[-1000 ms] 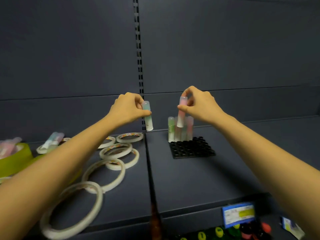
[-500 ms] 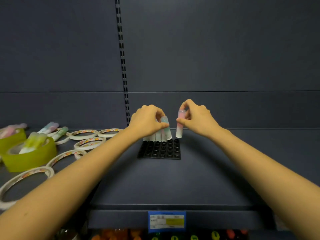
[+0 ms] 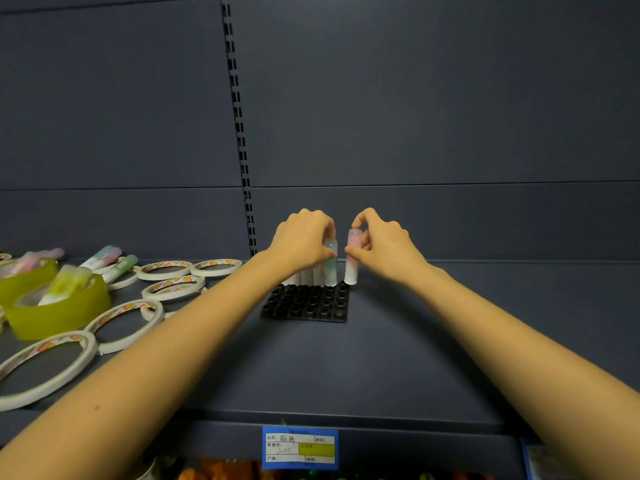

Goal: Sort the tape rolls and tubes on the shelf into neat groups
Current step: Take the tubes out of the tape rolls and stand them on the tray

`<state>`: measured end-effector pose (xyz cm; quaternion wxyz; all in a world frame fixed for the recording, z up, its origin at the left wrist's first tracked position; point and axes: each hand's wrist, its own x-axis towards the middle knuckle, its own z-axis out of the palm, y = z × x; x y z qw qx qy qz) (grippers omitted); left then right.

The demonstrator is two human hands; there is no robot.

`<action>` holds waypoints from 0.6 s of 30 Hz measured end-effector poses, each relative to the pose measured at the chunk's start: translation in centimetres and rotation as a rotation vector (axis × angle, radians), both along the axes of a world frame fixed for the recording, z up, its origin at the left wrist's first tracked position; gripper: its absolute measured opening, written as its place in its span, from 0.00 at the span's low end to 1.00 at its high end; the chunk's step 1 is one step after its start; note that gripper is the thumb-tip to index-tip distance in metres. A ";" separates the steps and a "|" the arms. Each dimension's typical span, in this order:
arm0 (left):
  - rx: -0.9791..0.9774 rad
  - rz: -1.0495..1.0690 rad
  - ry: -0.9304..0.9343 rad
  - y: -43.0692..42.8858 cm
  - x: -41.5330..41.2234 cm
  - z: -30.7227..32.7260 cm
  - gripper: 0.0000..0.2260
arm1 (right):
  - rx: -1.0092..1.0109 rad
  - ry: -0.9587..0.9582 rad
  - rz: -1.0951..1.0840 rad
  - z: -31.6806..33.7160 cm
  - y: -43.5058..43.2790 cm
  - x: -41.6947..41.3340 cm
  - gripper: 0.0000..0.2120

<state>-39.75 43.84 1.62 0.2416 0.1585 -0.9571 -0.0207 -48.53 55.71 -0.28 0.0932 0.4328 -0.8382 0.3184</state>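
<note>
Head view: the teal tube (image 3: pixel 330 266) stands upright in the back row of the black rack (image 3: pixel 308 306), your left hand (image 3: pixel 301 240) pinching it; the pink tube (image 3: pixel 352 261) is upright at the rack's back right corner — your right hand (image 3: pixel 381 245) has its grip round it. Tape rolls (image 3: pixel 166 270) lie flat on the shelf (image 3: pixel 415 358) to the left — loose tubes (image 3: pixel 102 257) among them.

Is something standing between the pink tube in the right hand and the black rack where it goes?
Nothing visible does. The right hand pinches the pink tube upright, its lower end at the back right corner of the black rack. The teal tube in the left hand stands beside it, not under it.
</note>
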 end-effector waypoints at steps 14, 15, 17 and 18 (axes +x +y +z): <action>-0.367 0.014 -0.068 -1.6 -0.8 -1.6 0.16 | -0.033 -0.005 0.022 -1.5 -1.2 -0.6 0.16; -0.360 0.015 -0.082 -1.7 -0.7 -1.6 0.17 | -0.016 0.018 0.023 -1.6 -1.3 -0.6 0.16; -0.343 0.007 -0.115 -1.9 -0.6 -1.7 0.19 | 0.034 0.109 0.006 -1.7 -1.4 -0.6 0.15; -0.336 0.000 -0.115 -2.0 -0.4 -1.9 0.20 | 0.050 0.155 -0.011 -1.7 -1.4 -0.7 0.15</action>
